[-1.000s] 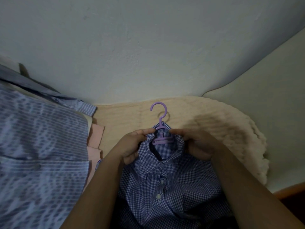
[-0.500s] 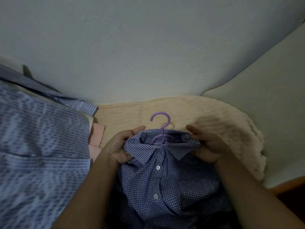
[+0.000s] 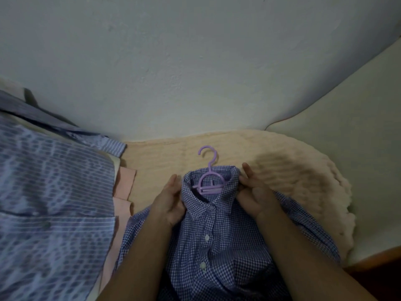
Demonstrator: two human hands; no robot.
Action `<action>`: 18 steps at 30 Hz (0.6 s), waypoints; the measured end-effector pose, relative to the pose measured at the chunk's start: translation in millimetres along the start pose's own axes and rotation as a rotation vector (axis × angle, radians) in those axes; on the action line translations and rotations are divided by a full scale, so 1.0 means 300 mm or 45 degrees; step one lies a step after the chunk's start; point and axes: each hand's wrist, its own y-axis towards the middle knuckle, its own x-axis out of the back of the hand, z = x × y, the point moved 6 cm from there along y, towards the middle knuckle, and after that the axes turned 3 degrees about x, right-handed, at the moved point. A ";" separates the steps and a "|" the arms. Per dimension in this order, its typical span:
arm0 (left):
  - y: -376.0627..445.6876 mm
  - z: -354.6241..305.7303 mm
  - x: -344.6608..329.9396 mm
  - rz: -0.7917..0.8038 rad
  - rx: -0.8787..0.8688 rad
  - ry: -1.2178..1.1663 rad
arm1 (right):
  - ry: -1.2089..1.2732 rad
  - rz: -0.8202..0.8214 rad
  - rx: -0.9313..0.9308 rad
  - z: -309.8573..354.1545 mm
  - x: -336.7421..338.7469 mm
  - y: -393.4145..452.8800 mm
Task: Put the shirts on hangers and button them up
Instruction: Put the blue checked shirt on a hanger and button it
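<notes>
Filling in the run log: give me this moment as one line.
left hand holds collar | right hand holds collar | checked shirt buttoned on purple hanger | lying on cream blanket

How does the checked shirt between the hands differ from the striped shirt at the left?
The checked shirt is on a purple hanger, held at the collar by both hands; the striped shirt lies untouched, no hanger visible. Fine gingham versus horizontal stripes. Both are blue.

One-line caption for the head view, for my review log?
Both hands, left hand and right hand, hold the collar of a blue checked shirt on a purple hanger, laid on a cream blanket.
</notes>
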 end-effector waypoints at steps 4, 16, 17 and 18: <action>0.036 -0.028 0.074 -0.381 -0.187 0.588 | -0.262 -0.140 -0.028 -0.010 0.052 0.037; 0.077 -0.021 -0.181 -0.040 -0.782 2.686 | -0.626 -0.216 0.189 0.047 0.087 0.084; 0.089 -0.014 -0.177 -0.019 -0.761 2.751 | -0.620 -0.207 0.178 0.048 0.085 0.083; 0.101 -0.012 -0.172 -0.016 -0.752 2.787 | -0.614 -0.197 0.170 0.049 0.084 0.083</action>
